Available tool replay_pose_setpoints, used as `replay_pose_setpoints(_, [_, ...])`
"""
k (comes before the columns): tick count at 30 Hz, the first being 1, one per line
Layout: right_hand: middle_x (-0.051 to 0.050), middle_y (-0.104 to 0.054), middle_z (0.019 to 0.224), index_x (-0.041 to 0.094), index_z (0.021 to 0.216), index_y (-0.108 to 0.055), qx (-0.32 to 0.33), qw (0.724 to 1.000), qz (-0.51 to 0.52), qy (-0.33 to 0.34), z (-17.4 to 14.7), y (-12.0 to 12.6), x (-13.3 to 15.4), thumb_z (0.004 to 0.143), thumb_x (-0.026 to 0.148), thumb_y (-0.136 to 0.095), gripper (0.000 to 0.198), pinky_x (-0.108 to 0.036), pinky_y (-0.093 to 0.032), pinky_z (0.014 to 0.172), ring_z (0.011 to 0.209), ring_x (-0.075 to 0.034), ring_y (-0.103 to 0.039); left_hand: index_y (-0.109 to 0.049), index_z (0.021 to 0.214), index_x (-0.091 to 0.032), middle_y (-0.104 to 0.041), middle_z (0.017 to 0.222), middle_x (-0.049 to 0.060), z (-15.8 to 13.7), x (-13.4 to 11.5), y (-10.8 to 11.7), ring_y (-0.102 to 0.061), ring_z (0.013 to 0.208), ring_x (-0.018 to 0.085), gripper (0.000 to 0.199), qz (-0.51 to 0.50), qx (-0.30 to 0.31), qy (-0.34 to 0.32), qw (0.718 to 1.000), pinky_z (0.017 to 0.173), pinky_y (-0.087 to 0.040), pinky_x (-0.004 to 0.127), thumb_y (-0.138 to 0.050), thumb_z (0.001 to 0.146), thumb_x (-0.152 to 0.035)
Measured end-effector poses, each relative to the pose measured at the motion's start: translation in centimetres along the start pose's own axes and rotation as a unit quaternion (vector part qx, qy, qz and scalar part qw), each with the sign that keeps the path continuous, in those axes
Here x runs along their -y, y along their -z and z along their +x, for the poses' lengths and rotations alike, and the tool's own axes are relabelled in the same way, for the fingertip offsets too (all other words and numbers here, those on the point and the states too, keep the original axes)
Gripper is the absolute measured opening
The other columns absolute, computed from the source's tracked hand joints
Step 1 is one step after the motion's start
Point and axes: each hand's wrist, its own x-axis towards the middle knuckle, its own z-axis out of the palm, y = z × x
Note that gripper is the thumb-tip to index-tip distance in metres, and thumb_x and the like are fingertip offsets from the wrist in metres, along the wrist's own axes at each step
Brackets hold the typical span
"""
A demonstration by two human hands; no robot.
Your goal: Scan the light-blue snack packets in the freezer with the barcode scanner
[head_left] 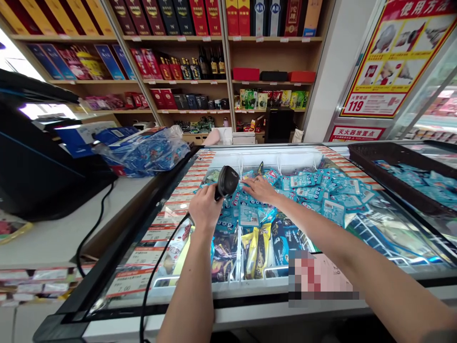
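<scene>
My left hand is closed round the handle of a black barcode scanner, its head raised over the freezer's glass top. A black cable runs from the scanner down past my forearm. Just right of the scanner, my right hand reaches out with fingers stretched, palm down, over the blue packets. Its fingertips are at or on the packets, and contact is hard to make out. Many flat blue packets with white barcode labels, such as this packet, are spread across the glass. Wrapped ice creams show inside the freezer below.
A brown plastic basket with more blue packets stands at the right. On the left counter lie a clear plastic bag of blue packets and a black checkout machine. Shelves of boxes and bottles line the back. Price labels edge the glass.
</scene>
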Motion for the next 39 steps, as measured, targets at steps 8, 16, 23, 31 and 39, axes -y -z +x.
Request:
replay_pose_setpoints(8, [-0.007, -0.053, 0.138, 0.025, 0.145, -0.036, 0.029, 0.996, 0.075, -0.04, -3.0, 2.5, -0.4, 0.096, 0.058, -0.013, 0.063, -0.038, -0.035, 0.1, 0.123, -0.023, -0.048, -0.06, 0.111, -0.022, -0.067, 0.096, 0.008, -0.4, -0.8, -0.2, -0.06, 0.092, 0.027, 0.032, 0.019, 0.017, -0.059, 0.998, 0.071, -0.039, 0.034, -0.056, 0.081, -0.032])
replay_pose_setpoints(16, [-0.017, -0.059, 0.114, 0.017, 0.118, -0.062, -0.007, 0.995, -0.073, -0.071, -7.2, 5.0, -0.5, 0.068, 0.086, -0.041, 0.088, -0.045, -0.035, 0.099, 0.114, -0.033, -0.047, -0.06, 0.11, -0.022, -0.067, 0.098, 0.008, -0.2, -1.3, -0.4, -0.06, 0.095, 0.027, 0.032, 0.014, 0.025, -0.07, 0.997, 0.073, -0.04, 0.034, -0.056, 0.081, -0.032])
replay_pose_setpoints(23, [-0.013, -0.058, 0.109, 0.017, 0.115, -0.057, -0.024, 0.994, -0.008, -0.106, -7.2, 4.9, -0.9, 0.052, 0.074, -0.071, 0.087, -0.043, -0.037, 0.095, 0.111, -0.031, -0.048, -0.061, 0.109, -0.022, -0.067, 0.095, 0.009, -0.4, -1.4, -0.6, -0.06, 0.097, 0.027, 0.029, 0.011, 0.031, -0.092, 0.995, 0.074, -0.039, 0.034, -0.054, 0.083, -0.031])
replay_pose_setpoints(31, [-0.003, -0.059, 0.097, 0.024, 0.14, -0.033, -0.068, 0.971, 0.208, -0.101, -9.2, 6.9, -3.2, 0.081, 0.038, -0.06, 0.067, -0.03, -0.044, 0.075, 0.08, -0.017, -0.057, -0.061, 0.111, -0.021, -0.067, 0.098, 0.008, -0.5, -2.3, -0.3, -0.06, 0.099, 0.027, 0.031, 0.006, 0.033, -0.164, 0.986, 0.078, -0.04, 0.034, -0.054, 0.082, -0.028])
replay_pose_setpoints(39, [-0.009, -0.061, 0.119, 0.022, 0.131, -0.051, -0.124, 0.942, 0.295, -0.104, -10.3, 6.7, -6.9, 0.084, 0.029, -0.055, 0.049, -0.034, -0.046, 0.087, 0.106, -0.021, -0.057, -0.061, 0.11, -0.021, -0.068, 0.094, 0.008, -0.7, -3.4, -0.4, -0.061, 0.095, 0.026, 0.029, 0.006, 0.025, -0.237, 0.971, 0.075, -0.041, 0.034, -0.052, 0.084, -0.027])
